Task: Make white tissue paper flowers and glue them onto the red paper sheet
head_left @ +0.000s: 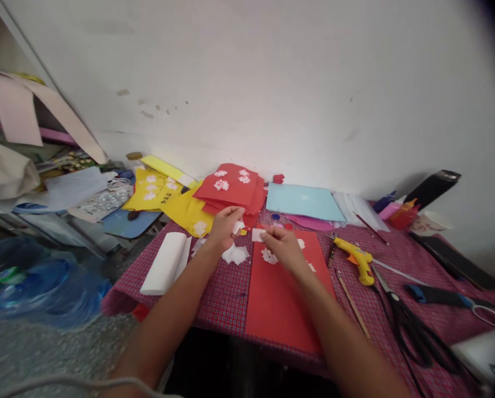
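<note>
My right hand (286, 247) pinches a small white paper piece (257, 235) above the far left edge of a red sheet (280, 309). White paper flowers (269, 256) sit on that sheet, partly covered by my right hand. Left of it, my left hand (225, 226) is closed, thumb and fingertips together, with bits of white paper (238, 227) showing at its palm side. Below it lies a small heap of white paper pieces (235, 254) on the checked tablecloth (226, 293). A roll of white paper (164, 264) rests beside my left forearm.
Red sheets with white flowers (230, 185) are stacked at the back, near yellow sheets (185, 210). A light blue sheet (305, 202) lies by the wall. Rightward are a yellow glue gun (357, 258), black-handled scissors (408, 326), a wooden stick (354, 307) and a black bottle (432, 193).
</note>
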Tool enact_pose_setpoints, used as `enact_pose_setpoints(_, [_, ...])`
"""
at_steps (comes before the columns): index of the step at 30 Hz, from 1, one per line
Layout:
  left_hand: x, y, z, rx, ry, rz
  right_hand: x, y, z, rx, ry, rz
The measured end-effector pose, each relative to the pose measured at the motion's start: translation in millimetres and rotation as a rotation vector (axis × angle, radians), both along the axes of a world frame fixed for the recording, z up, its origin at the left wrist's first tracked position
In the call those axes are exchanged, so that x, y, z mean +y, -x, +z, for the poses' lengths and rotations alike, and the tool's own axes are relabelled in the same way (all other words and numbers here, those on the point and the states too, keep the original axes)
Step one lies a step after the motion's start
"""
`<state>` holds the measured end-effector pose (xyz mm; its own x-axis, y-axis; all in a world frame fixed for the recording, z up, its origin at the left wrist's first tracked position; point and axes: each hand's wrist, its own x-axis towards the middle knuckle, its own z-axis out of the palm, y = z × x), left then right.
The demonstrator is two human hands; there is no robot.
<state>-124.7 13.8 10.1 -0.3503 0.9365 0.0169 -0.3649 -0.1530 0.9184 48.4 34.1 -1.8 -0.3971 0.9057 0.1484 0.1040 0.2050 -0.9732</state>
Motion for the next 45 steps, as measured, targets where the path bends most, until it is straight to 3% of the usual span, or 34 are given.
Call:
enact_pose_setpoints(4, [1,4,2.7,-0.121,0.016,0.049,-13,11,-7.0,-0.189,-0.101,0.162])
enact_pose_setpoints(13, [0,-1,0.8,-0.146,0.006,-0.014,-23,21,-18.7,-0.348,-0.297,0.179])
enact_pose_setpoints(23, [1,-8,-7.7,-0.041,0.036,-0.039,-14,5,5.1,-0.164,-0.379,-0.087])
enact_pose_setpoints(25, [1,-12,-10.6,-0.006,0.053,-0.059,-16,8,4.6,-0.101,-0.326,-0.056])
enact_pose_setpoints(30, [1,-17,-14.9,0.144,0.011,-0.039,-20,16,-0.7,0.021,-0.029,0.050])
enact_pose_setpoints(33, [0,-20,-16.0,0.246,-0.039,-0.064,-20,18,-4.1,0.038,0.052,0.090])
enact_pose_setpoints(45, [-9,-20,-6.9,0.053,-0.005,-0.331,-3,7,-3.3,0.236,0.144,-0.152])
